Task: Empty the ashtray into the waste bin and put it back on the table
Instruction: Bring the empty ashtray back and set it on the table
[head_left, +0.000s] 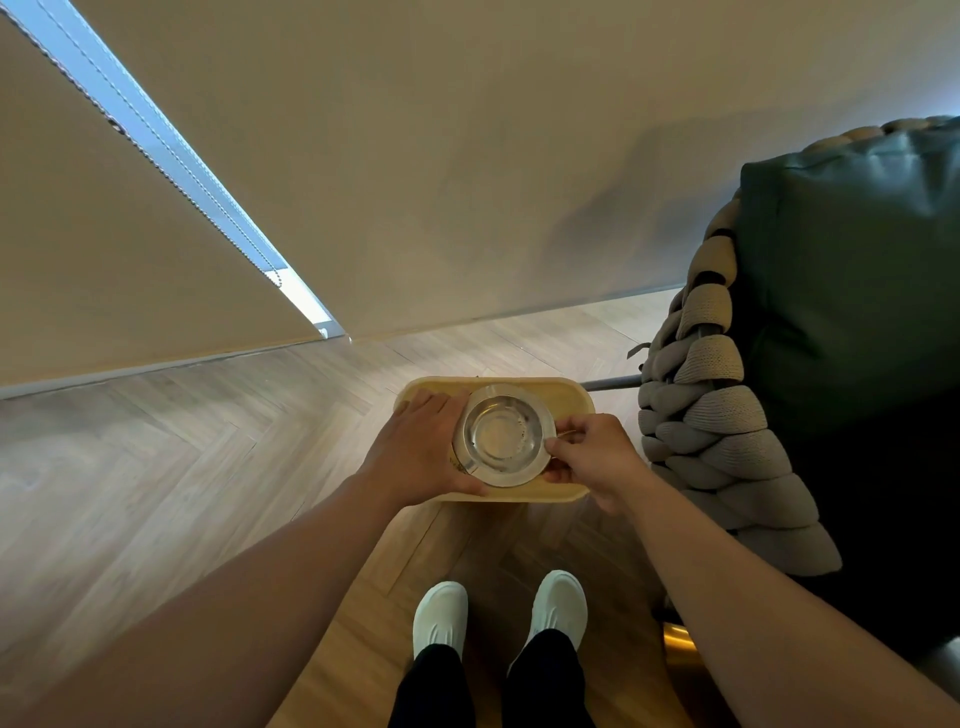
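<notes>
The person is holding a metal ashtray (503, 439) over a small yellow worktop (569, 397). The left hand (423, 449) is cupping its left rim; the right hand (592, 457) is pinching its right rim (grey specks are lying inside). White shoes (441, 616) are standing on the wooden floor (156, 467).

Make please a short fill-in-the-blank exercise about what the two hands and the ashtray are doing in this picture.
1. The metal ashtray is held above a small ____ table.
2. The right hand pinches the ashtray's ____.
3. The left hand rests against the ashtray's ____ side.
4. The floor is made of ____.

Missing words: yellow; rim; left; wood
</notes>
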